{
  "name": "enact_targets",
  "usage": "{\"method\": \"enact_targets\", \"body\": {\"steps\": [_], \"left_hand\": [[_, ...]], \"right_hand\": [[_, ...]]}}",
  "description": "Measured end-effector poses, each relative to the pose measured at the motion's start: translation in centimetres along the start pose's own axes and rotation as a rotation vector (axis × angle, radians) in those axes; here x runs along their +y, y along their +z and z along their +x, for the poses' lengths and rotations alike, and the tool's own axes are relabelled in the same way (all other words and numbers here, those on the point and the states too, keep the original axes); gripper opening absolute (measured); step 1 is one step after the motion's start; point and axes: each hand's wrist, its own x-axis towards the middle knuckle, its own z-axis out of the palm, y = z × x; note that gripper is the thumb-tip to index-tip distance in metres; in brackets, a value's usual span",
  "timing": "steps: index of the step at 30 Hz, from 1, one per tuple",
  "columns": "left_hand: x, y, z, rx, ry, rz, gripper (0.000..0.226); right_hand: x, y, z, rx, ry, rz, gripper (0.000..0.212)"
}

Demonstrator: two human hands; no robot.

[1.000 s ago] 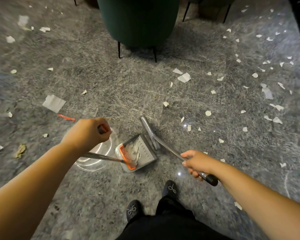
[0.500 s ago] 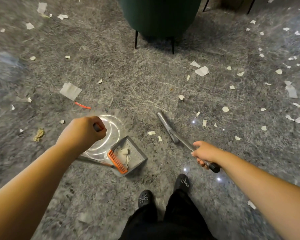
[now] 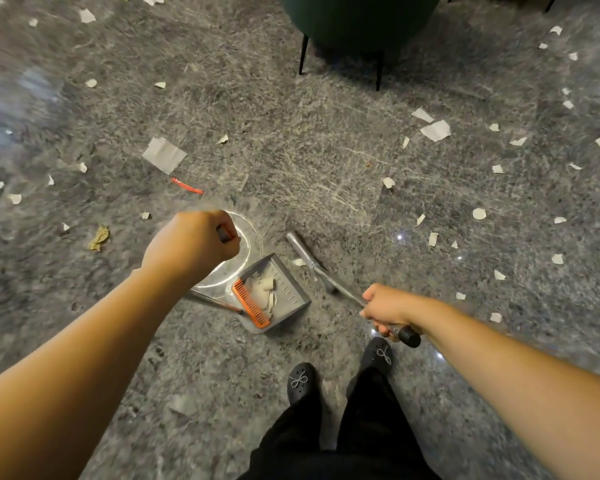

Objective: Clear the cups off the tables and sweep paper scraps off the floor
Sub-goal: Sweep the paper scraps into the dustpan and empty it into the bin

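Note:
My left hand (image 3: 191,247) grips the dark handle end of a grey dustpan (image 3: 291,292), which sits on the floor with an orange comb (image 3: 250,303) on its rim and paper scraps (image 3: 264,285) inside. A clear round plastic piece (image 3: 246,251) shows under that hand. My right hand (image 3: 387,308) grips the silver broom handle near its black end (image 3: 409,337). The broom head (image 3: 302,247) rests on the floor just right of the pan. White paper scraps lie all over the grey floor, with larger ones at the right (image 3: 435,130) and the left (image 3: 163,154).
A dark green chair (image 3: 357,22) on thin black legs (image 3: 302,53) stands ahead. A red strip (image 3: 187,186) and a yellowish crumpled scrap (image 3: 99,237) lie to the left. My black shoes (image 3: 302,379) stand just behind the pan.
The dustpan has shifted left across the floor with my left hand. The broom head, earlier against the pan's mouth, now lies apart to its right. My view has turned left.

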Motion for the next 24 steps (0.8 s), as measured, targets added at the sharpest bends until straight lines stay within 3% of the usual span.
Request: {"method": "enact_targets", "body": {"steps": [5,11,24], "left_hand": [[-0.6,0.1,-1.3,0.004,0.010,0.016,0.007],[-1.3,-0.8,-2.7,-0.006,0.019,-0.038,0.005],[8.5,-1.0,-1.4,-0.057,0.411,-0.033,0.014]], "right_hand": [[0.6,2.4,-1.4,-0.070,-0.033,0.083,0.046],[3.3,4.0,-3.9,-0.058,-0.039,0.165,0.047],[10.8,3.6,-9.5,0.243,0.023,0.650,0.042]]}}
